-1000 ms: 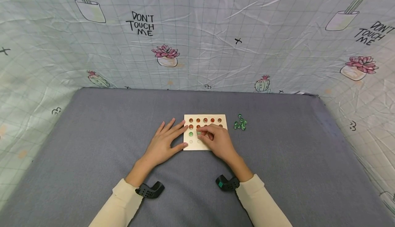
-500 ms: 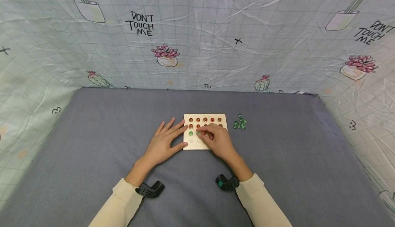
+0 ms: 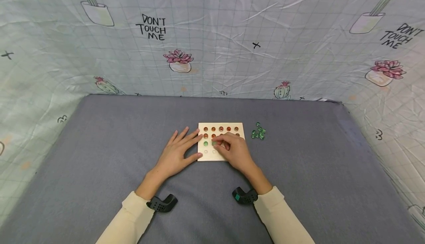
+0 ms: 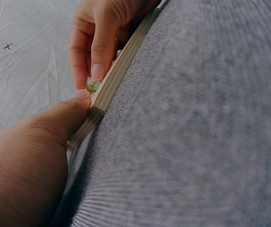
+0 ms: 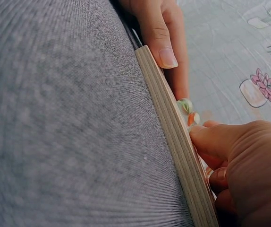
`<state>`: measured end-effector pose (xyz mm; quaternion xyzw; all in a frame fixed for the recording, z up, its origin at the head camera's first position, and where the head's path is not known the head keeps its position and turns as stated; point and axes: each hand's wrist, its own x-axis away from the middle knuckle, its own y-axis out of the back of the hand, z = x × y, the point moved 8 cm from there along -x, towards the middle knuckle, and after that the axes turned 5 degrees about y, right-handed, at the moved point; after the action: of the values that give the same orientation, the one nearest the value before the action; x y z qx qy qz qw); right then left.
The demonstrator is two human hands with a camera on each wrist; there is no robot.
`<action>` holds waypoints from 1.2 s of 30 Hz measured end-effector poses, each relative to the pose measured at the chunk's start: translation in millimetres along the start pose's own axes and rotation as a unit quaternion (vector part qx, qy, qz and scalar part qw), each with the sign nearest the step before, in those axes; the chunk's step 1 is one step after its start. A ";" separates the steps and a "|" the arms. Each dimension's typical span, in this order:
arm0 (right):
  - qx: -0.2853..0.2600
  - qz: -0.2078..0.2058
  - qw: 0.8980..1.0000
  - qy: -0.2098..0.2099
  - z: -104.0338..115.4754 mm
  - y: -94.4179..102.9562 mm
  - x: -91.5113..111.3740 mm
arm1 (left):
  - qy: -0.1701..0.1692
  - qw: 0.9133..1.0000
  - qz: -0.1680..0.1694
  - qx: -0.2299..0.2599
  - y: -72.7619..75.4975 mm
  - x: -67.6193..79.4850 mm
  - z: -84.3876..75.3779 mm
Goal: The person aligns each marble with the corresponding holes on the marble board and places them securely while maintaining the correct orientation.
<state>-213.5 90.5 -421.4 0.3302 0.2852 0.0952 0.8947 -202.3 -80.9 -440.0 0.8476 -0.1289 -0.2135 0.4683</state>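
Observation:
A pale wooden board (image 3: 207, 158) with rows of round hollows lies on the cloth. Amber-red glass beads (image 3: 221, 129) fill its far row and show along the second, partly hidden by my right hand. One green bead (image 3: 206, 143) sits at the left of the third row. My right hand (image 3: 237, 152) pinches another green bead (image 3: 214, 143) between thumb and index finger, right at the hollow beside it. My left hand (image 3: 174, 156) lies with fingers spread, fingertips and thumb touching the board's left edge. In the right wrist view, the board's layered side (image 5: 173, 142) shows.
Several loose green beads (image 3: 259, 132) lie on the grey cloth (image 3: 308, 155) to the right of the board. Two hollows (image 3: 206, 152) of the near row are visible. A printed fabric backdrop (image 3: 219, 63) rises behind the table and at both sides.
The head view has shifted very slightly. Both hands, the board and the beads stay in the same places.

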 end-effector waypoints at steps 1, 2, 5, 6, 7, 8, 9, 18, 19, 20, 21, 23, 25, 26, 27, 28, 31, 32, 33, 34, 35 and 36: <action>-0.001 0.000 1.000 0.000 0.0 0.4 0.1 | 0.001 1.000 0.000 0.000 -0.1 0.0 0.0; -0.002 0.000 1.000 -0.001 0.0 0.5 0.1 | 0.002 1.000 0.000 0.001 -0.3 0.0 0.0; -0.005 -0.001 1.000 -0.002 -0.4 1.1 0.2 | 0.004 1.000 0.001 0.003 -0.7 0.1 0.1; -0.006 -0.002 1.000 -0.002 -0.4 1.6 0.2 | 0.005 1.000 0.001 0.003 -0.9 0.2 0.2; -0.009 -0.002 1.000 -0.004 -0.9 1.7 0.2 | 0.005 1.000 0.001 0.003 -1.0 0.1 0.2; -0.012 -0.003 1.000 -0.005 -1.5 1.9 0.3 | 0.005 1.000 0.000 0.003 -1.2 -0.1 0.1; -0.018 -0.004 1.000 -0.008 -2.0 2.2 0.4 | 0.004 1.000 0.000 0.003 -1.4 -0.3 0.0; -0.078 -0.006 0.996 -0.041 -6.5 9.6 2.6 | -0.001 1.000 -0.002 -0.005 -3.9 -1.1 -0.5; -0.080 -0.007 0.996 -0.043 -6.9 11.0 2.6 | 0.001 1.000 -0.001 -0.005 -4.2 -1.2 -0.4; -0.079 -0.008 0.996 -0.045 -7.6 12.6 2.6 | 0.002 1.000 -0.001 -0.005 -4.4 -1.3 -0.2; -0.079 -0.009 0.996 -0.047 -8.2 14.4 2.7 | 0.003 1.000 -0.001 -0.004 -4.5 -1.4 -0.1; -0.077 -0.012 0.996 -0.052 -10.3 18.5 2.6 | 0.005 1.000 -0.001 -0.004 -4.9 -1.1 0.5; -0.076 -0.016 0.995 -0.060 -13.4 24.3 3.2 | 0.006 1.000 -0.001 -0.002 -5.0 -0.2 0.6; -0.075 -0.018 0.995 -0.065 -15.7 27.9 3.7 | 0.005 1.000 -0.002 -0.002 -5.1 0.1 0.5; -0.075 -0.019 0.995 -0.070 -18.1 32.1 4.2 | 0.005 1.000 -0.004 -0.002 -5.1 0.4 0.2; -0.075 -0.022 0.994 -0.074 -21.1 36.9 5.0 | 0.004 1.000 -0.005 -0.002 -5.0 0.7 -0.3; -0.074 -0.036 0.992 -0.091 -32.4 54.5 8.7 | 0.000 1.000 -0.011 0.000 -4.4 1.1 -2.1; -0.075 -0.042 0.991 -0.099 -37.3 60.4 10.2 | 0.000 1.000 -0.013 0.000 -4.4 1.3 -2.1; -0.076 -0.047 0.990 -0.105 -42.1 66.3 11.9 | -0.001 1.000 -0.015 0.001 -4.3 1.5 -2.0; -0.076 -0.055 0.989 -0.112 -47.1 72.5 13.8 | -0.002 1.000 -0.016 0.001 -4.4 1.7 -1.9; -0.075 -0.063 0.988 -0.120 -51.9 78.4 15.8 | -0.002 1.000 -0.017 0.002 -4.5 1.8 -1.5; -0.077 -0.069 0.987 -0.126 -56.3 84.0 17.9 | -0.002 1.000 -0.017 0.003 -4.6 2.0 -1.4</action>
<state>-229.6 191.3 -410.1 0.2497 0.1838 0.0121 0.9507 -199.7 -78.3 -443.7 0.8508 -0.1159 -0.2226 0.4616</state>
